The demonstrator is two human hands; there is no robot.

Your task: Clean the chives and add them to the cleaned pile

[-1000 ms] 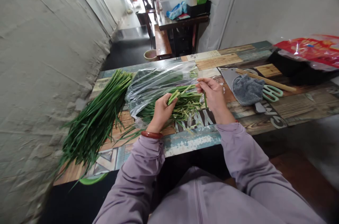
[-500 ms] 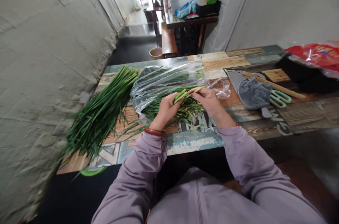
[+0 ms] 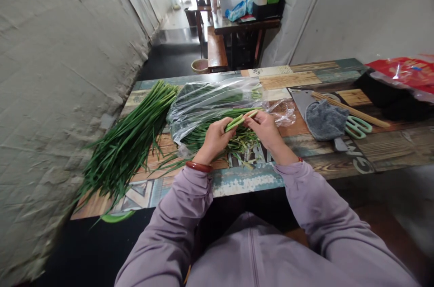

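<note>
My left hand [image 3: 217, 137] is closed round a small bunch of garlic chives [image 3: 234, 123], their pale stem ends pointing right. The fingertips of my right hand [image 3: 266, 129] pinch the ends of those stems. Under and behind both hands, more chives lie partly inside a clear plastic bag [image 3: 193, 105]. Thin peeled scraps [image 3: 244, 144] are scattered on the table just below my hands. A large pile of long green chives [image 3: 130, 147] is spread along the table's left end.
To the right lie a cleaver [image 3: 299, 98], a grey cloth [image 3: 324, 119], wooden chopsticks [image 3: 352, 110] and green-handled scissors [image 3: 358, 127]. A red bag [image 3: 400, 72] sits at the far right. Beyond the patterned table [image 3: 251, 183] stand a bench [image 3: 216, 49] and another table [image 3: 233, 29]. A wall borders the left.
Both hands stay at the chive stems, with only slight finger movement. The view has shifted a little. The chive pile and the tools lie as before.
</note>
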